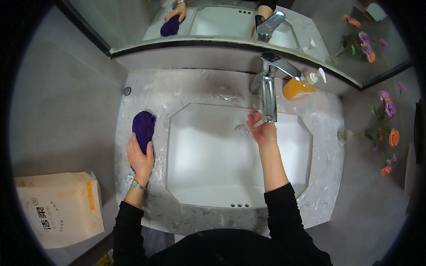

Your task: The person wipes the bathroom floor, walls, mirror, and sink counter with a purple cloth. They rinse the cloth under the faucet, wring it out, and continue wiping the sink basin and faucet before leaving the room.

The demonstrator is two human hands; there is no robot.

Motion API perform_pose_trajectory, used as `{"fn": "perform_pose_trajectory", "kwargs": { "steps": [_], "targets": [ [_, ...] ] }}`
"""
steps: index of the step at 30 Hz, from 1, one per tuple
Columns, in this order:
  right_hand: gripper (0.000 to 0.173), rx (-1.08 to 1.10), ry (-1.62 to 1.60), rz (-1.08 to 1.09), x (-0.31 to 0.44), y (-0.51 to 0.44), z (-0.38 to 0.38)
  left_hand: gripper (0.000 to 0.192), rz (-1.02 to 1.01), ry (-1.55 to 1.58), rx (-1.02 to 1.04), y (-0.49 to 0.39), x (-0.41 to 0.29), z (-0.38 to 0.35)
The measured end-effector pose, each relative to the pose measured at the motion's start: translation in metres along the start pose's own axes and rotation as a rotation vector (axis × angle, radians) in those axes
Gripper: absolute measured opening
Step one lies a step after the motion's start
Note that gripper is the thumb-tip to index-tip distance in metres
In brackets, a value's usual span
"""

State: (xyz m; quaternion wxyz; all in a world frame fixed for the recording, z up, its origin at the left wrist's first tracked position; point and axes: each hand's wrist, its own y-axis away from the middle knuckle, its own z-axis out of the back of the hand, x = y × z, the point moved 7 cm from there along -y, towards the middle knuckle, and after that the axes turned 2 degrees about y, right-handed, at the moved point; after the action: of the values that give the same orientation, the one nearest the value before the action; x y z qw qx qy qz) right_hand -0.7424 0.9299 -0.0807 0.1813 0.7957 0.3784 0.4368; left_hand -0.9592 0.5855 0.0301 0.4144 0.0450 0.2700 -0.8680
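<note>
On the left side of the wet stone-patterned countertop (pixel 229 219), my left hand (pixel 139 159) rests over the lower part of a bunched purple cloth (pixel 143 128), thumb at its right edge and fingers along its left. My right hand (pixel 261 129) is under the spout of the chrome faucet (pixel 268 96), above the white sink basin (pixel 206 156). Water runs onto its palm, and its fingers are apart and hold nothing. The drain (pixel 241 127) lies just left of that hand. The spout hides part of the hand.
An orange soap bottle (pixel 298 89) with a white pump stands right of the faucet. A glass vase (pixel 345 134) with purple and orange flowers is at the right. A large paper-product package (pixel 60 209) sits at the lower left. A mirror (pixel 226 23) runs along the back.
</note>
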Motion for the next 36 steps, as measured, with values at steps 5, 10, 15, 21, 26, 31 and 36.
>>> {"fn": "perform_pose_trajectory", "kwargs": {
  "steps": [5,10,15,21,26,31,36],
  "targets": [
    [0.028,0.060,0.856,0.323,0.026,0.057,-0.012,0.051,-0.040,0.084,0.006,-0.042,-0.022,-0.033],
    [0.031,0.077,1.834,0.972,0.051,0.137,-0.049,0.052,-0.238,0.121,0.050,-0.106,-0.085,-0.089],
    [0.035,0.061,1.662,1.150,0.107,0.188,-0.092,0.051,-0.477,0.245,0.287,-0.127,-0.161,-0.132],
    [0.046,-0.205,1.788,1.707,0.154,0.197,-0.159,0.049,-0.611,0.208,0.443,-0.117,-0.206,-0.141],
    [0.046,-0.147,1.947,1.441,0.146,0.169,-0.139,0.039,-0.843,0.309,0.657,-0.081,-0.228,-0.120],
    [0.031,0.051,1.465,1.273,0.103,0.204,-0.063,0.024,-0.317,0.808,0.781,-0.054,-0.205,-0.082],
    [0.066,0.354,0.913,0.364,-0.020,0.187,-0.041,0.037,0.269,1.258,0.863,-0.008,-0.191,-0.050]
  ]
}}
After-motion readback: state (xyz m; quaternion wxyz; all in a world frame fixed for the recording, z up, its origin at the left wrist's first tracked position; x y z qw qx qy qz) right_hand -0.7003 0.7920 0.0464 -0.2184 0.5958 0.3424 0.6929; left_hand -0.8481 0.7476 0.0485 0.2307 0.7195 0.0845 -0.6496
